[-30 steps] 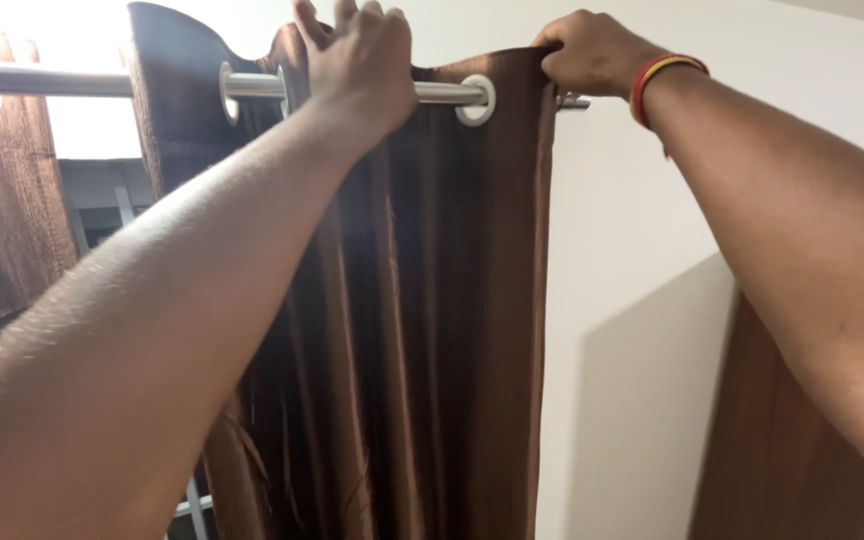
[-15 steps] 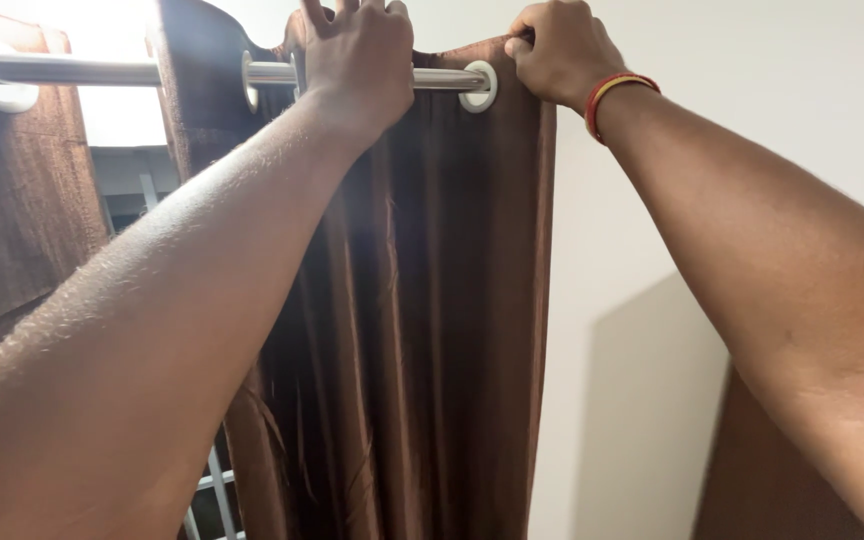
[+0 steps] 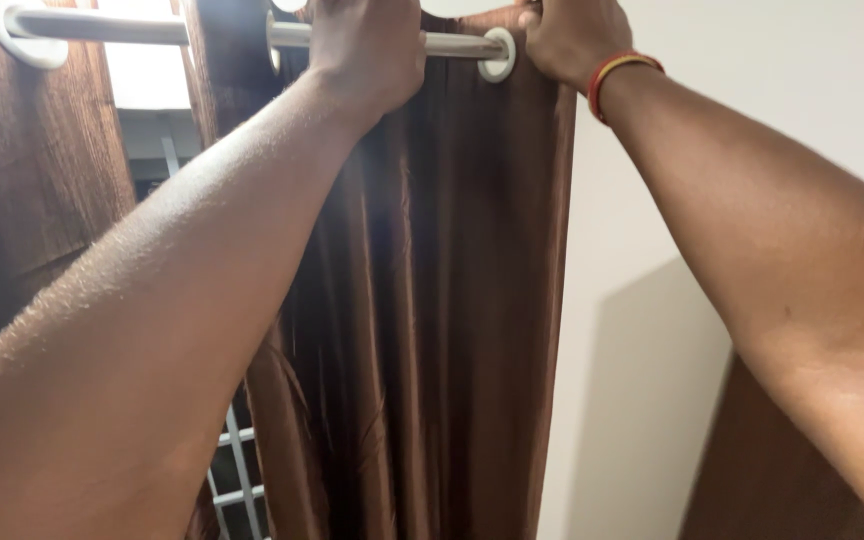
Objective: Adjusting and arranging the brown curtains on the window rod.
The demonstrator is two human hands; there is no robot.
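your left hand (image 3: 367, 50) is clenched on the brown curtain (image 3: 432, 300) top right at the rod (image 3: 102, 27), bunching folds there. your right hand (image 3: 572, 35) grips the curtain's end edge just past the white eyelet (image 3: 498, 53). since a second ago both hands sit higher in view, and the rod's left eyelet has appeared.

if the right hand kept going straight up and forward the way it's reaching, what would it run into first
The right hand already touches the brown curtain at its top edge, beside the white eyelet ring on the metal rod. Beyond that probably the pale wall, though depth is unclear.
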